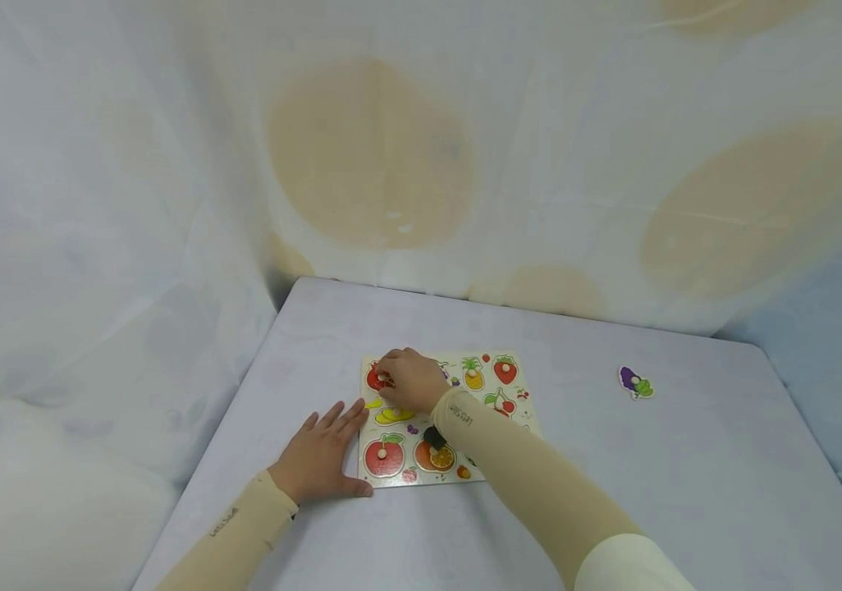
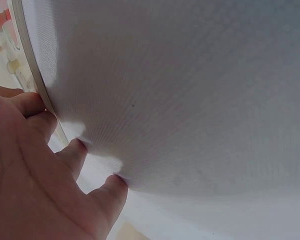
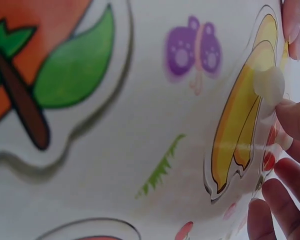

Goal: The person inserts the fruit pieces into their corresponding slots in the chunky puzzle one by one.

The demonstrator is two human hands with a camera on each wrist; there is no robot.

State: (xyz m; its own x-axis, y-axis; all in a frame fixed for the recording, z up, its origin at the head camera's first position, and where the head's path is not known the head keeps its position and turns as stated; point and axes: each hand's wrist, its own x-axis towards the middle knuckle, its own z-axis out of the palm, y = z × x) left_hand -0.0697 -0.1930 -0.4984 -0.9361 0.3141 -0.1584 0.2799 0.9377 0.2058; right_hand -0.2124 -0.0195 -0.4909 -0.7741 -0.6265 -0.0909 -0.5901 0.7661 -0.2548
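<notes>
A wooden peg puzzle board [image 1: 421, 480] with fruit pieces lies on the table. My right hand [image 1: 415, 382] is over its far left corner, fingers curled in at a red fruit puzzle piece [image 1: 373, 378] with a white knob. In the right wrist view the thumb and fingers [image 3: 290, 192] surround that knob, next to the yellow banana piece [image 3: 235, 130]. My left hand [image 1: 321, 455] lies spread on the table, with fingertips along the board's left edge; the left wrist view shows its fingers [image 2: 70, 155] at that edge.
A purple puzzle piece with green leaves [image 1: 636, 382] lies by itself on the table to the right of the board. Apple [image 1: 384, 456], pineapple [image 1: 473, 374] and strawberry [image 1: 505, 369] pieces sit on the board. Pale cloth walls [image 1: 554, 205] enclose the table.
</notes>
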